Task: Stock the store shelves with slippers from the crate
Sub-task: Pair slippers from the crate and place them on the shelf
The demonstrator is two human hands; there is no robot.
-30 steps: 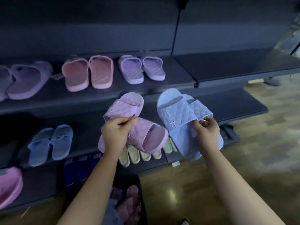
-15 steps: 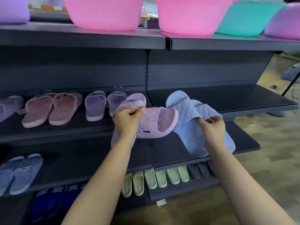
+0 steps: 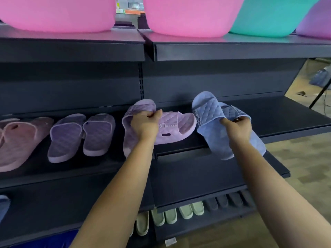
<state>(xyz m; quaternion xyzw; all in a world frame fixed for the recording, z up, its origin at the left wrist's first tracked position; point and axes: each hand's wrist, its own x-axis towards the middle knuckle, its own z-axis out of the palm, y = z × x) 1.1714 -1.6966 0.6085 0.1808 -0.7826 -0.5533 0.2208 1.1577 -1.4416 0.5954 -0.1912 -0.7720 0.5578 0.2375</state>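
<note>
My left hand (image 3: 146, 123) grips a pair of lilac quilted slippers (image 3: 174, 128) by their straps; one lies sideways over the dark middle shelf (image 3: 286, 120), the other hangs behind my hand. To the right, my right hand (image 3: 236, 128) pinches the straps of a pair of light blue quilted slippers (image 3: 209, 111), held at the shelf's front edge with their heels hanging below it. The crate is out of view.
On the same shelf to the left lie a purple pair (image 3: 80, 135) and a pink pair (image 3: 19, 140). Pink (image 3: 186, 15) and teal (image 3: 268, 17) basins stand on the top shelf. Lower shelves hold pale green (image 3: 170, 213) and dark (image 3: 229, 200) slippers. Wooden floor lies at right.
Both hands have risen with their slipper pairs from the lower shelves to the middle shelf. My view has tilted up, so the basins show and the crate has dropped out of sight.
</note>
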